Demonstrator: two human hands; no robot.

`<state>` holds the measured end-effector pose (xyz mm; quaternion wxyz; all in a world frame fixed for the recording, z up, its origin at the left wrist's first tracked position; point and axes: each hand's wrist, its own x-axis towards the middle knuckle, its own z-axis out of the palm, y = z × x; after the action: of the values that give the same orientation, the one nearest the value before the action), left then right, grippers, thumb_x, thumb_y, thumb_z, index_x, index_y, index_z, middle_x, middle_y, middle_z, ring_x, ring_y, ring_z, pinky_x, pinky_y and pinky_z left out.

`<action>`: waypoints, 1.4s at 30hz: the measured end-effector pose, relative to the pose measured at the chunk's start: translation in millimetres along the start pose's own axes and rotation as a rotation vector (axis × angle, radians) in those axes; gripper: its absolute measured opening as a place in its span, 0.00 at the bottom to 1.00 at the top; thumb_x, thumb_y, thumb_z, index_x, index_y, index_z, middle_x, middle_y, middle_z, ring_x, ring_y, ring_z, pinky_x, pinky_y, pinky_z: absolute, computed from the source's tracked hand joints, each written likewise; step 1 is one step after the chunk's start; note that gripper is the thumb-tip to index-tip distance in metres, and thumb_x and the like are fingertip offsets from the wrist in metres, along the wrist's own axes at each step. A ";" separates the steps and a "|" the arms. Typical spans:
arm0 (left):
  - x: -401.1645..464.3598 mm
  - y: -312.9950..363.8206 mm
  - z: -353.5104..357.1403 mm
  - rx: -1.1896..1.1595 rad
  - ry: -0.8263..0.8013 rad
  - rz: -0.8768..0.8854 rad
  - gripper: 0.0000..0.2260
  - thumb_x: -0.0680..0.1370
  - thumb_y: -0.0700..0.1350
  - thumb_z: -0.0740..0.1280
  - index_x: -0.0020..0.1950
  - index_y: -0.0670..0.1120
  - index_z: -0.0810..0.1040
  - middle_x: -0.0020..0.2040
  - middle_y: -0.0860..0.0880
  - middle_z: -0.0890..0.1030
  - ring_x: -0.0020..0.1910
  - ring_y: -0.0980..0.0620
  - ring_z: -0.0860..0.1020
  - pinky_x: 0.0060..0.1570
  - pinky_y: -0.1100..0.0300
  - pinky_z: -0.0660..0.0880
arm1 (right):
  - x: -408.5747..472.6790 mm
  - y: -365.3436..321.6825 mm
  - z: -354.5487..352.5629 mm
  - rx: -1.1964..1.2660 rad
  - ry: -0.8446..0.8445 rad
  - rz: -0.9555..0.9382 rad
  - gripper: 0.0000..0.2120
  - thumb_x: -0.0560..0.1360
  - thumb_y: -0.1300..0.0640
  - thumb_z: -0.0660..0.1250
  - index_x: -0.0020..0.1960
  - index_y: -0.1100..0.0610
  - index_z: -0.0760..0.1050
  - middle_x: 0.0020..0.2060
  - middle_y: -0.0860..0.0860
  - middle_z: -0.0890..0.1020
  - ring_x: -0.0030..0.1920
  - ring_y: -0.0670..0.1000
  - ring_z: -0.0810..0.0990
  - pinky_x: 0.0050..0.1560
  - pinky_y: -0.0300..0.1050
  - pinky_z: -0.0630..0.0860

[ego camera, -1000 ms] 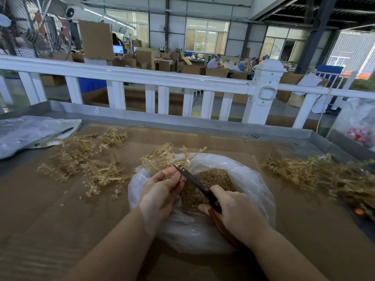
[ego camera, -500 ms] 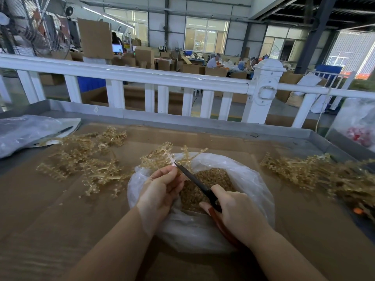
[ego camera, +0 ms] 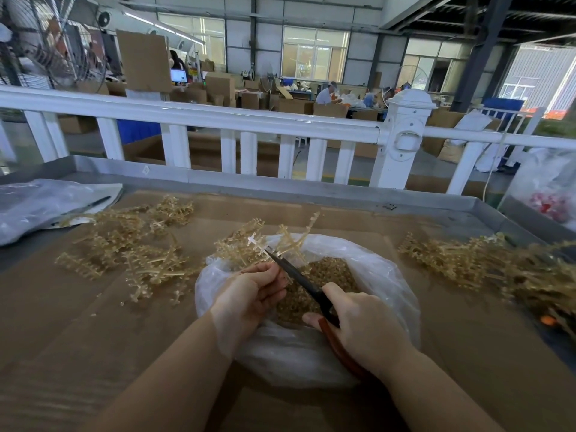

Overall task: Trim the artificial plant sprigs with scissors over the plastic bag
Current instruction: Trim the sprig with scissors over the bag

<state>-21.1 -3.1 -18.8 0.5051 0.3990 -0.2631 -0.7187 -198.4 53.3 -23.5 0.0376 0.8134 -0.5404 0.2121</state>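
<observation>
A clear plastic bag [ego camera: 383,285] lies open on the cardboard-covered table, with a heap of small tan trimmed bits [ego camera: 330,272] inside. My left hand [ego camera: 252,294] grips a tan plastic plant sprig [ego camera: 249,244] over the bag's far rim. My right hand [ego camera: 364,325] grips black-bladed scissors [ego camera: 299,279] with red handles. The blade tips reach the sprig's stem just above my left fingers.
A pile of tan sprigs [ego camera: 131,244] lies left of the bag, another pile [ego camera: 486,266] to the right. A grey plastic sheet with a pen [ego camera: 40,204] sits far left. A white railing [ego camera: 237,126] runs behind the metal-rimmed table [ego camera: 343,194]. Bagged red items [ego camera: 548,204] stand far right.
The scissor tips have crept up along the sprig toward its far end, and my left hand has shifted slightly on the stem. The bag and piles have not moved.
</observation>
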 end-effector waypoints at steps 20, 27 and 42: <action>2.3 -5.0 0.0 -0.107 0.047 0.070 0.06 0.75 0.37 0.67 0.41 0.46 0.75 0.31 0.50 0.82 0.30 0.56 0.80 0.30 0.65 0.78 | -4.0 2.4 1.7 0.012 0.043 0.031 0.20 0.73 0.32 0.54 0.51 0.46 0.71 0.31 0.42 0.73 0.31 0.42 0.71 0.28 0.30 0.61; 2.0 -4.5 -1.6 -0.164 0.053 0.064 0.07 0.77 0.37 0.64 0.41 0.45 0.76 0.30 0.49 0.81 0.28 0.56 0.80 0.29 0.65 0.78 | -7.1 -0.9 1.2 0.054 0.072 0.027 0.23 0.71 0.31 0.53 0.50 0.47 0.73 0.34 0.43 0.78 0.33 0.44 0.75 0.30 0.30 0.64; 3.9 -1.3 3.0 -0.193 0.083 0.197 0.07 0.78 0.35 0.64 0.39 0.41 0.74 0.27 0.48 0.78 0.26 0.57 0.78 0.31 0.63 0.80 | -7.2 1.7 -0.7 -0.003 0.038 -0.002 0.19 0.75 0.35 0.56 0.54 0.48 0.73 0.36 0.45 0.80 0.36 0.45 0.78 0.35 0.35 0.70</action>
<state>-25.0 -6.4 -19.3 0.6198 0.3499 -0.2096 -0.6705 -202.5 59.0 -26.0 0.0492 0.8098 -0.5389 0.2268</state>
